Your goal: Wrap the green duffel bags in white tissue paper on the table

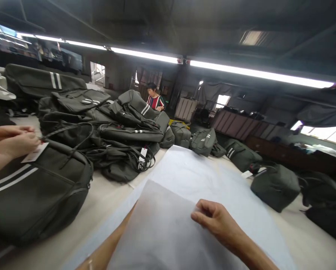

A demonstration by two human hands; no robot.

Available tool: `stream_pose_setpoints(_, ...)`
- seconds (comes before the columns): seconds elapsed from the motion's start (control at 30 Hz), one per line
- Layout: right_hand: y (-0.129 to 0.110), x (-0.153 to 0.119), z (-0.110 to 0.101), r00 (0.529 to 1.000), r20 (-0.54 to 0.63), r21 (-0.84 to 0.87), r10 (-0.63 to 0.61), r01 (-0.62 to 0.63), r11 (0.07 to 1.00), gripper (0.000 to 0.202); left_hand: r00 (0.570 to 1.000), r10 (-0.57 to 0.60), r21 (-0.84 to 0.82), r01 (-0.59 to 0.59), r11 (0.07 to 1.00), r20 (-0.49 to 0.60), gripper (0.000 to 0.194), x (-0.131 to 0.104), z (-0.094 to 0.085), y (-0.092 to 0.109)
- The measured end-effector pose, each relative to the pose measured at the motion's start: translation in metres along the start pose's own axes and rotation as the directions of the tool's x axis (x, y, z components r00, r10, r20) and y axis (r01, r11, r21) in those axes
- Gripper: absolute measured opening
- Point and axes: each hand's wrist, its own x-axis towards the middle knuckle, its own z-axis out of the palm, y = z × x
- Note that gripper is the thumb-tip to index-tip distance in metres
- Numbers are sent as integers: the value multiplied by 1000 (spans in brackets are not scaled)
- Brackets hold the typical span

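Observation:
My right hand point(211, 217) is closed in a pinch on the upper right edge of a frosted, translucent plastic sheet point(168, 232), possibly a bag. The sheet stands up in front of me and fills the bottom middle of the view. My left forearm point(110, 245) passes behind it, and the left hand is hidden there, its fingers not readable. Beneath both arms, a large pale bluish-white sheet point(226, 187) lies spread along the table.
At left, another person's hands point(18, 142) hold a white tag by a dark bag point(44, 195) with white stripes. A heap of similar bags point(123, 127) lies beyond. Several dark bags point(277, 185) line the table's right side. A person point(156, 101) is at the far end.

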Motion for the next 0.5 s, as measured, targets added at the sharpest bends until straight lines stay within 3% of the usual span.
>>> stream_pose_setpoints(0.07,8,2,6,992,-100,-104,-74,64,993,34,991,-121,-52,124,991,47,39,-1,-3,-3)
stream_pose_setpoints(0.17,24,7,14,977,-156,-276,-143,96,956,33,919,-355,-87,373,924,175,36,-2,-12,-22)
stream_pose_setpoints(0.23,32,11,17,979,-151,-334,-138,81,939,29,883,-446,-23,454,891,146,38,-4,-26,-42)
stream_pose_setpoints(0.3,36,14,18,982,-146,-368,-119,58,928,25,888,-460,127,457,880,-5,40,-8,-47,-53)
stream_pose_setpoints(0.37,36,18,18,984,-142,-385,-103,41,922,24,924,-301,357,370,858,-235,40,-12,-64,-47)
stream_pose_setpoints(0.4,37,20,17,985,-141,-391,-99,37,920,23,938,-147,481,290,827,-313,38,-14,-67,-36)
stream_pose_setpoints(0.43,37,21,16,986,-140,-396,-95,32,918,22,945,30,594,180,784,-326,35,-16,-63,-21)
stream_pose_setpoints(0.47,37,23,16,986,-141,-401,-89,26,916,21,948,199,689,28,724,-249,33,-18,-52,-4)
stream_pose_setpoints(0.5,37,24,15,986,-142,-408,-84,19,913,19,925,367,743,-179,645,-95,32,-19,-35,12)
